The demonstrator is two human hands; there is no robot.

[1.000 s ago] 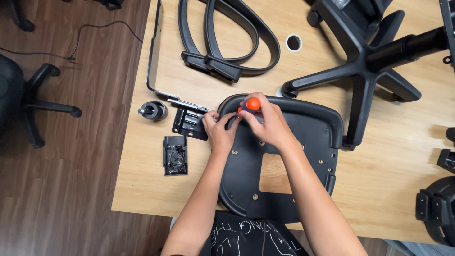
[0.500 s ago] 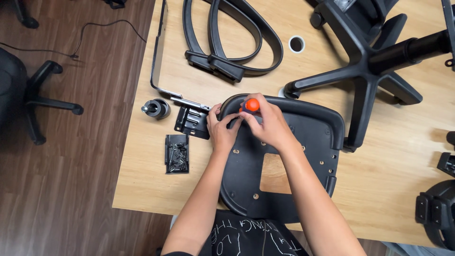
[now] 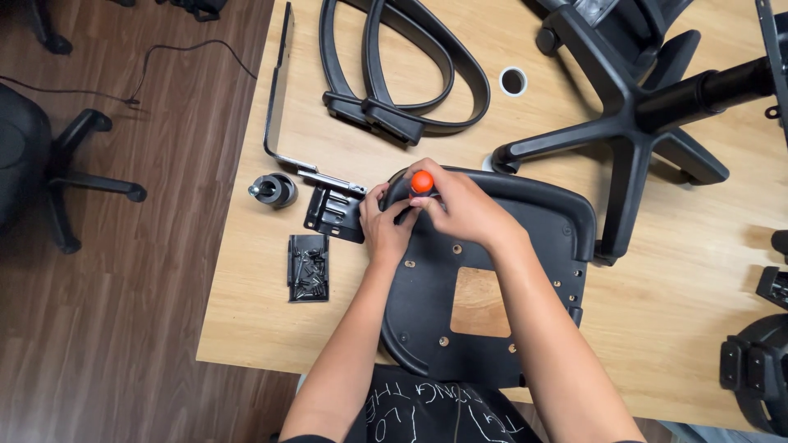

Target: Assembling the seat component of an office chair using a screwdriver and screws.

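A black plastic chair seat pan (image 3: 533, 271) lies upside down on the wooden table (image 3: 673, 328) in front of me. My right hand (image 3: 464, 209) grips a screwdriver with an orange-capped handle (image 3: 422, 181), held upright at the seat's far left corner. My left hand (image 3: 386, 226) rests beside it, fingers pinched low around the tool's shaft at the seat surface. The tip is hidden by my fingers. Just left of my left hand lies a black metal bracket (image 3: 332, 212).
A small black tray of screws (image 3: 309, 268) and a caster (image 3: 273, 190) lie left. Two looped armrests (image 3: 402, 74), a bent metal bar (image 3: 277, 98) and a tape roll (image 3: 513, 80) lie behind. A five-star chair base (image 3: 632, 123) lies at right. Another office chair (image 3: 49, 164) stands on the floor.
Both hands stay at the seat's far left corner with the screwdriver upright; the view has only shifted slightly.
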